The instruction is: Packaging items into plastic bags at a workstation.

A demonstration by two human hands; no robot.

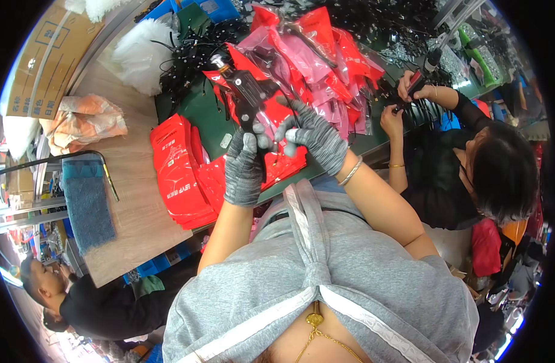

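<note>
Both my hands wear grey knitted gloves with lighter fingertips. My left hand (245, 172) is closed around the lower end of a black elongated device (248, 91), which points up and away and has a shiny metal round tip. Close on its right is my right hand (318, 140), fingers bent and fingertips drawn together by the device's lower end; what they pinch is too small to make out. Red and pink clear-fronted bags (313, 57) with black items inside lie heaped beyond my hands. Flat red bags (177, 172) are stacked left of my left hand.
Black cabled parts (192, 60) lie tangled behind on the green tabletop (195, 112). On the left are a wooden board (135, 199), a blue-grey towel (88, 206) and a cardboard box (44, 60). A co-worker (447, 157) handles a dark part at right; another person (102, 299) is lower left.
</note>
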